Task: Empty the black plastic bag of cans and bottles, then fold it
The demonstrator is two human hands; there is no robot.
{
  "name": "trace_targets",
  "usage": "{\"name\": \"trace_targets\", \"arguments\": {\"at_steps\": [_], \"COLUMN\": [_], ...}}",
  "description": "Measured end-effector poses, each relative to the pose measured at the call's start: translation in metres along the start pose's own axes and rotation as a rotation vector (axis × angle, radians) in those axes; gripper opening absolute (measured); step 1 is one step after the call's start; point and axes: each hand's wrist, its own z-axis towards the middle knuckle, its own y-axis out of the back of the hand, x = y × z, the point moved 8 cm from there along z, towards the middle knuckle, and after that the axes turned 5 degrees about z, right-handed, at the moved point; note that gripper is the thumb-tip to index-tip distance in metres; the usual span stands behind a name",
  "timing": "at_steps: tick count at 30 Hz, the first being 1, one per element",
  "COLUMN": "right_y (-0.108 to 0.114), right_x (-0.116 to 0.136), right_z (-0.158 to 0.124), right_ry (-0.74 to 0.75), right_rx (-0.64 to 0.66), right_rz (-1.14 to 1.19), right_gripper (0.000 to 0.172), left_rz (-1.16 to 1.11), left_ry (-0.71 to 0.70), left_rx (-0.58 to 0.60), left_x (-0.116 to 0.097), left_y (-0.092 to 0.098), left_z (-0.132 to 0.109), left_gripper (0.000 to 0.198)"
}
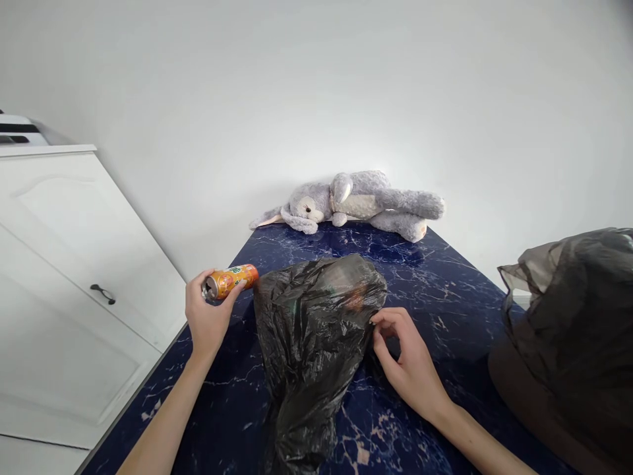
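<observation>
A crumpled black plastic bag (pixel 309 330) lies in the middle of the dark blue marbled table (pixel 445 277), with coloured items dimly showing through it. My left hand (pixel 206 318) is closed round an orange drink can (pixel 231 280), held on its side just left of the bag, its top end toward me. My right hand (pixel 406 359) pinches the bag's right edge between thumb and fingers.
A grey plush rabbit (pixel 353 204) lies along the table's far edge against the white wall. A bin lined with a dark bag (pixel 576 330) stands at the right. A white cabinet (pixel 64 277) with a black handle stands at the left.
</observation>
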Motion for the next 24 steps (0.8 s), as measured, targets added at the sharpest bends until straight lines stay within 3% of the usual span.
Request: {"name": "trace_targets", "arguments": {"at_steps": [9, 14, 24], "right_y": [-0.001, -0.001, -0.002], "right_x": [0.0, -0.001, -0.003], "right_z": [0.0, 0.0, -0.001], "right_ry": [-0.029, -0.023, -0.03], "right_rx": [0.011, 0.011, 0.016], "right_rz": [0.005, 0.006, 0.014], "right_gripper": [0.013, 0.013, 0.013], "left_rz": [0.257, 0.316, 0.311], "left_ry": [-0.146, -0.097, -0.019], "left_rx": [0.076, 0.101, 0.113], "left_x": [-0.006, -0.005, 0.0], "left_y": [-0.01, -0.01, -0.01], "left_z": [-0.005, -0.005, -0.003], "left_gripper": [0.066, 0.064, 0.083]}}
